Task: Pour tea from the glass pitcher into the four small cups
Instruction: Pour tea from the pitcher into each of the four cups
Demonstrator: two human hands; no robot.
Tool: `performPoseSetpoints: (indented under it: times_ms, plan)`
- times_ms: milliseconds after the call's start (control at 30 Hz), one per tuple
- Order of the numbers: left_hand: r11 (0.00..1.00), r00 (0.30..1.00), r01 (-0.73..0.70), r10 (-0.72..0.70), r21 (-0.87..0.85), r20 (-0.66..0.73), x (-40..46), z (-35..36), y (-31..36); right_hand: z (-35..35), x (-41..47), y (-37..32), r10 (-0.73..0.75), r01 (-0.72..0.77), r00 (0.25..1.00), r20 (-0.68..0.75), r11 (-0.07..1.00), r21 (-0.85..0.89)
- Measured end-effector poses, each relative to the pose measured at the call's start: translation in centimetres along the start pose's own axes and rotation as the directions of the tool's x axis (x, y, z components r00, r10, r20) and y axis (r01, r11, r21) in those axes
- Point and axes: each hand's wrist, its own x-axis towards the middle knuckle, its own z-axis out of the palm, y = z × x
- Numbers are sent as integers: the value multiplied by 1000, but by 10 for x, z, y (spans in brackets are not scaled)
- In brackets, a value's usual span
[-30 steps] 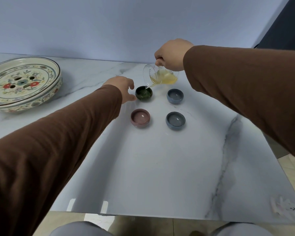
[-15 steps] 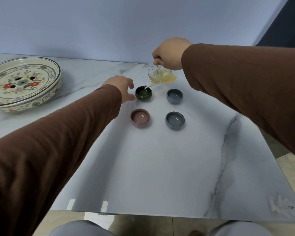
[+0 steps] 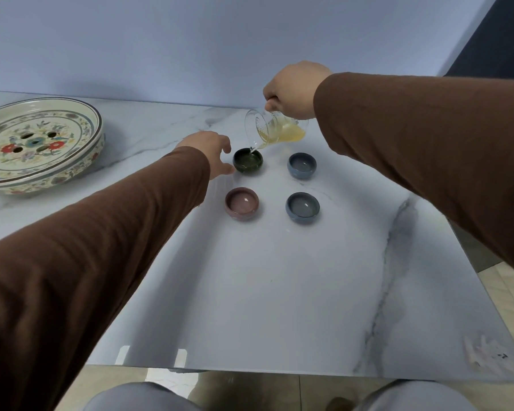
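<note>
Four cups: green, pink, two blue, in a square mid-desk.
Desk: white marble, grey veins, glossy.
Far left: floral dish.
Left hand: fingers spread, thumb beside green cup, gripping nothing.
Right hand: fingers closed on glass pitcher, tilted, tea streaming into green cup.
Room: pale blue wall.

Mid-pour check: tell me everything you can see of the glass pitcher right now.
The glass pitcher is small, clear and round-bodied, tipped steeply so its open mouth faces left and its lip hangs just above the dark green cup. Pale yellow tea pools in its lowered side, and a thin stream runs from the lip into that cup. The right hand grips it from above at its far side; any handle is hidden by the fingers. It is held in the air, clear of the marble table.
</note>
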Motion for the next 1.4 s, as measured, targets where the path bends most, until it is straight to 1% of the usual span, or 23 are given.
performPoseSetpoints:
  times_ms: [433,600,700,800,900,967,1067,1233,1400]
  plan:
    - [1000,1000,-6,6,1,-13,-2,4,4,12,-5,11,38,-36,999,-14,994,107]
    - [1000,1000,0,0,-3,-9,-3,3,3,21,-13,21,117,-111,993,-7,963,247]
    - [1000,1000,0,-1,-11,-16,-4,3,3,27,-16,29,197,-186,980,11,902,390]
    - [1000,1000,3,-4,-18,-17,-7,0,4,30,-17,36,273,-243,961,31,793,559]
    - [1000,1000,1,-1,-16,-24,-12,-4,4,29,-22,37,303,-235,953,28,677,697]
    - [1000,1000,-1,0,-12,-30,-19,-7,4,25,-29,33,291,-210,956,21,638,741]
    - [1000,999,2,-2,-10,-38,-32,-12,2,19,-41,23,241,-163,971,2,652,741]
    - [1000,999,9,-9,-10,-42,-62,-15,-2,15,-66,-3,163,-115,987,-8,731,672]
    - [1000,999,5,-6,-18,-40,-92,-10,-5,14,-87,-21,123,-100,992,0,804,586]
